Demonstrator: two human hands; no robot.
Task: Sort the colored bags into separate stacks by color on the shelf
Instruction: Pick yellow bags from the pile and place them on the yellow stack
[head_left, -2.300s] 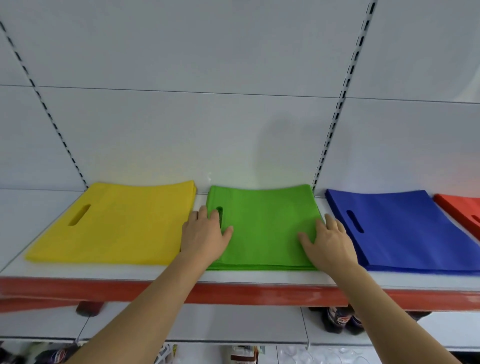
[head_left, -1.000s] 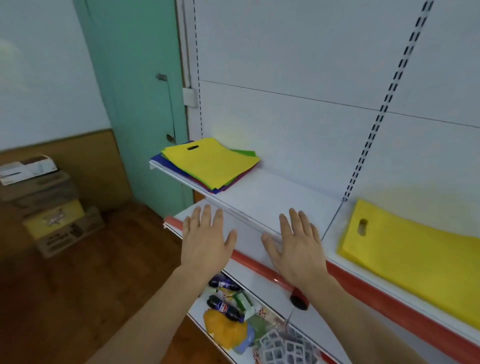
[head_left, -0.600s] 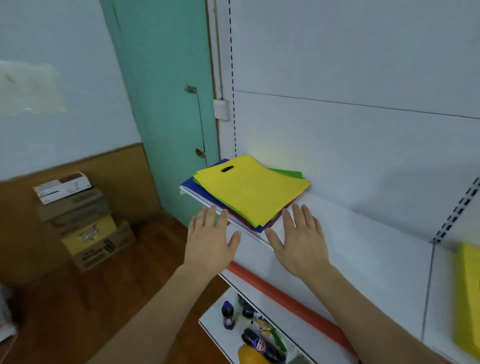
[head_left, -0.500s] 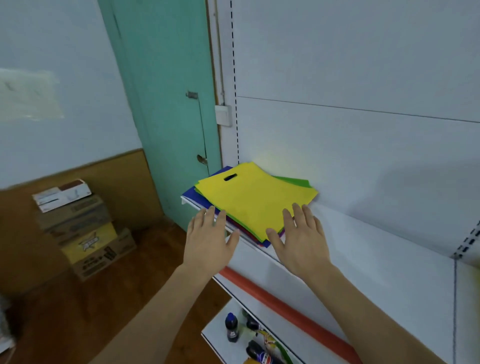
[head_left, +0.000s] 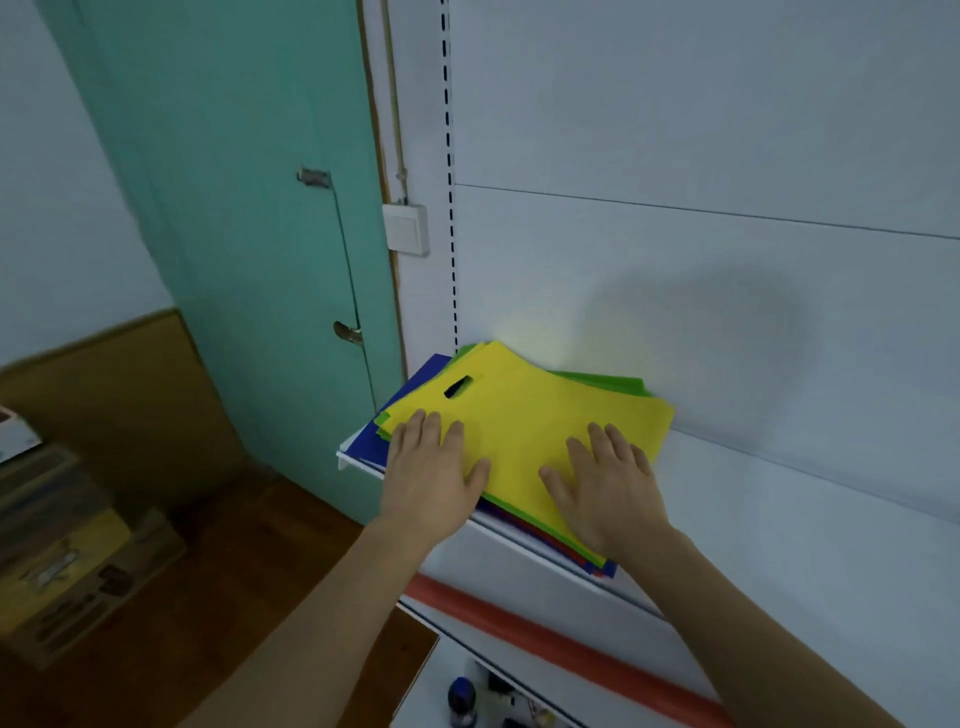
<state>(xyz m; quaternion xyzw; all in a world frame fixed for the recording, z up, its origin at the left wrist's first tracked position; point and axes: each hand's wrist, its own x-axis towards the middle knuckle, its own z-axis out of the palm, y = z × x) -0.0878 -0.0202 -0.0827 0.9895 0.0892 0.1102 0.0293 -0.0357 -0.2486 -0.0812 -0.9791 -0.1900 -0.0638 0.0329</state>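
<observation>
Hands flat: left hand (head_left: 431, 475), right hand (head_left: 610, 491) on yellow bag (head_left: 524, 415).

A green door (head_left: 249, 208) stands left of a white wall switch (head_left: 406, 229), with cardboard boxes (head_left: 67, 551) stacked on the wooden floor (head_left: 234, 582) and bottles (head_left: 461, 699) below.

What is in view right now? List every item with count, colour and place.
Flat yellow fabric bag: one, yellow, top of the mixed pile.
Green bags: count unclear, green, edges under the yellow.
Blue bags: count unclear, blue, low in the pile.
White metal shelf: one, white, carrying the pile.
Teal door: one, teal, left.
White wall switch: one, white, beside the door.
Cardboard boxes: several, brown, on the floor, left.
Left hand: flat on the pile's front corner.
Right hand: flat on the yellow bag.
</observation>
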